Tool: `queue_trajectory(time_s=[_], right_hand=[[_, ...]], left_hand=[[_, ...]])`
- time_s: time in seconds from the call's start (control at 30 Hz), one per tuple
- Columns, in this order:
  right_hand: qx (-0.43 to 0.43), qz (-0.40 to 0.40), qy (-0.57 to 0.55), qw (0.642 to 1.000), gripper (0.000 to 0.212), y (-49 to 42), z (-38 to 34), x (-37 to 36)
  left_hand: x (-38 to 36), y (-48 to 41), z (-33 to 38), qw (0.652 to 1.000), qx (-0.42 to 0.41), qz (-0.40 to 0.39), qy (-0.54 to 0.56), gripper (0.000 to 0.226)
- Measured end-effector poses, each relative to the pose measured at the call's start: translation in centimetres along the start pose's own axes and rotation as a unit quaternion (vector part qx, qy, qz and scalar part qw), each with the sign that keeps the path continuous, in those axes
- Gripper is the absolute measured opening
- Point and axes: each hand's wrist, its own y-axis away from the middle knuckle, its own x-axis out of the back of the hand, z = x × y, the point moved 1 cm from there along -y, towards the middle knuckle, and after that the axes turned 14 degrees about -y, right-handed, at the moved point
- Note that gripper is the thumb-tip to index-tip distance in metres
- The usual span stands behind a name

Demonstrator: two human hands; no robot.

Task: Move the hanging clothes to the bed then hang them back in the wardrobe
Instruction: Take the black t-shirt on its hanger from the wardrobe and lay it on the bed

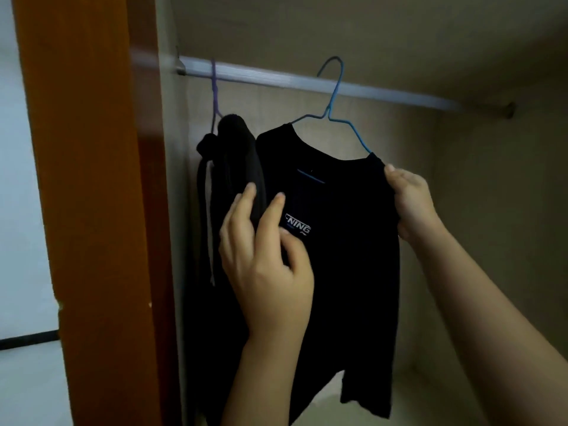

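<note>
Black T-shirt [347, 241] is on a blue wire hanger [331, 101] inside the wardrobe, in front of the rail [399, 96] and just right of its left end. The hanger's long axis runs roughly along the rail but tilted, with the left shoulder high and the right shoulder low. The hook crosses the rail in this view with its tip about level with the rail's top edge, and I can't tell if it's seated or just hovering in front. That hook-to-rail relation looks like what the next move turns on: the hook has to clear the rail upward to come off, or drop over it to seat. The hook lies up and to the left of the right hand [413, 204], which is clamped on the low shoulder of the shirt with fingers curled round the fabric, probably round the hanger end too. It is the nearer hand to the hanger and likely the one steering. The left hand [267, 262] lies flat on the shirt front with fingers spread and fairly straight, gripping nothing that I can see. One of its fingertips [250, 190] touches the neighbouring dark hoodie [233, 149]. The hoodie hangs from a purple hanger [215, 87] at the rail's left end, touching the shirt's edge. Orange-brown wooden door frame [92, 179] is at the far left.
</note>
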Motion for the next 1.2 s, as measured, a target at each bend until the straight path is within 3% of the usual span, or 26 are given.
queue_trajectory(time_s=[0.1, 0.2, 0.33, 0.43, 0.63, 0.8, 0.93, 1.03, 1.07, 1.2], right_hand=[[-0.010, 0.024, 0.021, 0.999, 0.031, 3.3, -1.0, 2.3], [-0.021, 0.050, 0.058, 0.997, 0.030, 7.1, -2.4, 4.5], [-0.041, 0.116, 0.078, 0.989, 0.033, 13.9, -5.3, 7.1], [-0.055, 0.192, 0.104, 0.974, 0.049, 20.2, -7.9, 8.4], [-0.052, 0.295, 0.143, 0.943, 0.035, 32.8, -15.9, 8.2], [-0.062, 0.346, 0.219, 0.910, 0.039, 39.3, -22.1, 6.9], [-0.055, 0.363, 0.252, 0.895, 0.051, 42.7, -25.6, 4.8], [-0.065, 0.357, 0.264, 0.894, 0.028, 46.0, -27.9, 3.3], [-0.070, 0.348, 0.262, 0.898, 0.023, 47.2, -28.5, 2.8], [-0.087, 0.356, 0.287, 0.885, 0.037, 52.5, -31.1, 1.0]], left_hand=[[0.2, 0.4, 1.7, 0.997, -0.021, -0.012, 0.079, 0.033], [-0.2, 1.1, 2.4, 0.982, 0.026, -0.090, 0.161, 0.034], [0.1, 3.0, 3.6, 0.945, 0.057, -0.197, 0.254, 0.040], [0.5, 4.7, 4.8, 0.914, 0.051, -0.256, 0.311, 0.043], [1.3, 7.4, 7.6, 0.852, 0.004, -0.375, 0.367, 0.052], [2.1, 10.0, 9.3, 0.793, -0.049, -0.460, 0.397, 0.050], [3.4, 11.9, 9.9, 0.770, -0.093, -0.491, 0.397, 0.049], [4.9, 13.4, 10.3, 0.752, -0.138, -0.508, 0.398, 0.043], [5.6, 13.7, 10.5, 0.742, -0.135, -0.519, 0.402, 0.041], [10.1, 14.4, 11.4, 0.700, -0.077, -0.562, 0.434, 0.021]])
